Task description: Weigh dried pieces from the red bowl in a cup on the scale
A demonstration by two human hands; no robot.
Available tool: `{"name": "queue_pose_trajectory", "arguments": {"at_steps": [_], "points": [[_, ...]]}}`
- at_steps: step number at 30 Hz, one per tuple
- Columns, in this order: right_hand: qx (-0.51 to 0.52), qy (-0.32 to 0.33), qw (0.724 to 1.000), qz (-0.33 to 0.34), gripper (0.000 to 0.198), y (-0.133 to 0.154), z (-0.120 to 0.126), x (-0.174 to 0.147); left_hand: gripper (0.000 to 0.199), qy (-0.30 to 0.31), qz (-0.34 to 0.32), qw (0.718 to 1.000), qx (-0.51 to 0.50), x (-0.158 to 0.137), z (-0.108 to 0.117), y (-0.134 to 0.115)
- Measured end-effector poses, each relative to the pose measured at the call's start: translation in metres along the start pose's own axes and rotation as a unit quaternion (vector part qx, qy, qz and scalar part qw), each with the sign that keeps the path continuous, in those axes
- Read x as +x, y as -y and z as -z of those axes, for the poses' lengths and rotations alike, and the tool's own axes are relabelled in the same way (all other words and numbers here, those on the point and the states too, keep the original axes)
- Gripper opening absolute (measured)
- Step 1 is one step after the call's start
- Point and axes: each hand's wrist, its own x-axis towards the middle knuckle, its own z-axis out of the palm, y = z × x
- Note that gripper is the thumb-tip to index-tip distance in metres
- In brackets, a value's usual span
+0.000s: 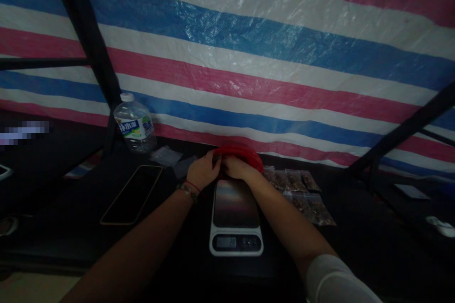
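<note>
Beyond the kitchen scale, my left hand (203, 170) pinches the near left edge of a shiny red plastic bag (245, 152). My right hand (233, 167) reaches into the mouth of that bag, and its fingers are hidden inside. The white scale (236, 229) lies between my forearms with its dark plate (236, 203) bare and its display lit. Just right of my right forearm, several small clear zip bags (295, 181) of brown dried pieces lie in rows.
A large clear water bottle (135, 125) stands at the back left. Thin clear bags (166, 156) lie beside it, and a phone (132, 195) lies left of my left arm. Black poles (88, 33) and a striped tarp (266, 57) bound the black table.
</note>
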Motion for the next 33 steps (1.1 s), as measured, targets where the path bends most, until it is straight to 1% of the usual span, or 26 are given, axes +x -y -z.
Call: {"name": "queue_pose_trajectory", "arguments": {"at_steps": [5,7,11,19,22,25,28,33], "points": [[0.021,0.021,0.998,0.059,0.030,-0.011,0.004,-0.009,0.044,0.001,0.004,1.000,0.018,-0.001,-0.001,-0.001],[0.014,0.013,0.998,0.065,0.029,-0.012,0.004,-0.009,0.044,0.002,0.006,1.000,0.018,0.000,-0.001,-0.001],[0.003,0.000,0.999,0.046,0.035,-0.007,0.002,-0.005,0.044,0.012,0.011,1.000,0.018,0.000,0.001,-0.002],[0.007,-0.022,0.999,0.040,0.032,-0.010,-0.002,-0.001,0.044,0.007,0.009,1.000,0.022,0.000,-0.002,0.000],[0.006,-0.014,1.000,0.025,0.033,-0.010,-0.002,-0.001,0.044,0.006,0.011,1.000,0.025,0.000,-0.002,0.000],[-0.001,-0.011,1.000,0.007,0.031,-0.007,0.000,-0.002,0.045,0.010,0.010,1.000,0.027,-0.001,0.000,-0.001],[-0.003,-0.028,1.000,0.010,0.029,-0.006,0.004,-0.004,0.046,0.013,0.010,1.000,0.026,-0.001,0.001,-0.002],[-0.005,-0.043,0.999,-0.007,0.026,-0.013,0.006,-0.006,0.039,0.005,-0.015,1.000,0.021,-0.002,0.000,-0.003]]}}
